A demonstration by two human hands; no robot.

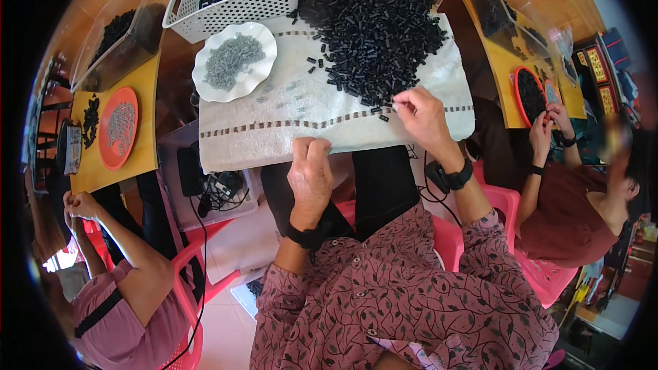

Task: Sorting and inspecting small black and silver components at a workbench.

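A large heap of small black cylindrical plastic pieces (377,27) covers the far right of the cloth-covered table (274,140). At the near edge of that heap is my right hand (423,120), thumb and fingertips drawn together beside a few loose black pieces; whether one is between them is too small to tell. My left hand (310,173) is closed at the front edge of the cloth, its fingers curled, and what they hold is hidden. On the left a white wavy-rimmed plate (203,75) bears a mound of small grey-clear pieces (233,60). Several similar small pieces (291,88) lie scattered beside it.
Behind the plate stands a white perforated basket (236,8) with black parts inside. Two other people sit at yellow tables left and right, near an orange plate (130,157) and a red-rimmed tray (519,89). Below, left of my legs, a bin holds cables (223,192).
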